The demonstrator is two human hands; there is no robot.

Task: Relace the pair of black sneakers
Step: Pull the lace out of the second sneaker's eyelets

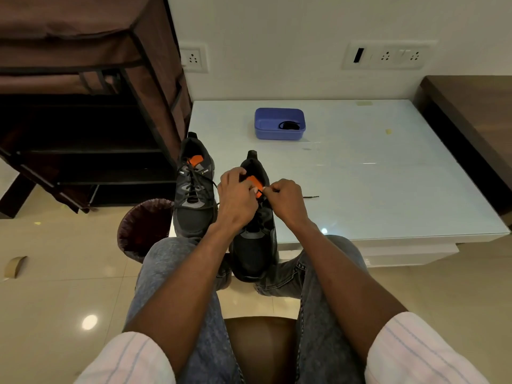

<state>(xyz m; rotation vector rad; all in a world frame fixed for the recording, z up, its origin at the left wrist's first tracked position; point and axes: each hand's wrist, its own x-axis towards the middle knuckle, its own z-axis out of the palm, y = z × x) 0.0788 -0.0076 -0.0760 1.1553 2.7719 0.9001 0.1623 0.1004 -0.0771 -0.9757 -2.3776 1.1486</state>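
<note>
Two black sneakers with orange tongue tabs stand at the near left edge of the white table (360,167). The left sneaker (195,189) is laced, its lace ends lying loose. The right sneaker (256,239) hangs partly over the table's edge between my knees. My left hand (238,198) grips its tongue and upper on the left side. My right hand (286,202) pinches the black lace (310,197) at the upper eyelets, and one lace end trails right across the table.
A blue plastic tray (279,123) holding a coiled black lace sits farther back on the table. A dark bin (144,225) stands on the floor left of my knee, below a brown fabric shoe rack (83,106). A dark wooden unit (471,120) borders the table's right.
</note>
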